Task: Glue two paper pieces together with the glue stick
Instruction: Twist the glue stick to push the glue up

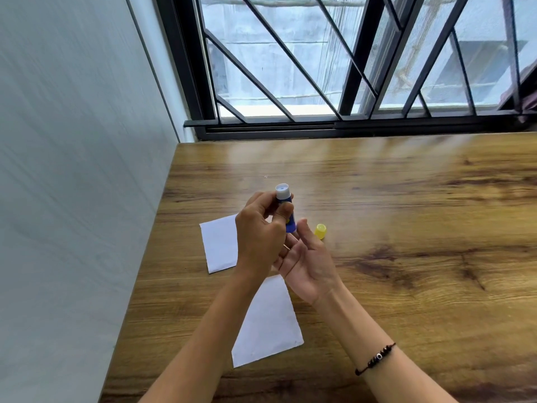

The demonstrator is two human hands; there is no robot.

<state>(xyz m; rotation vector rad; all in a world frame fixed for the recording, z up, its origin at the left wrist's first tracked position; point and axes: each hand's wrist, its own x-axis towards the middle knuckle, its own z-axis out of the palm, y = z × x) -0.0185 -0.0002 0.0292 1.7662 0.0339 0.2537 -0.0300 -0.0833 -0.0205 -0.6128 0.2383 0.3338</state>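
Note:
My left hand (260,231) grips a blue glue stick (284,205) upright above the table, its white uncapped top pointing up. Just below it my right hand (309,258) is held palm up, fingers apart, their tips at the stick's base. The yellow cap (320,231) stands on the wooden table (406,228), right of my right hand. One white paper piece (219,247) lies behind my left hand, partly hidden by it. A second white paper piece (268,324) lies nearer to me, between my forearms.
A pale wall (72,170) runs along the table's left edge. A barred window (348,68) stands behind the far edge. A dark beaded bracelet (376,357) is on my right wrist.

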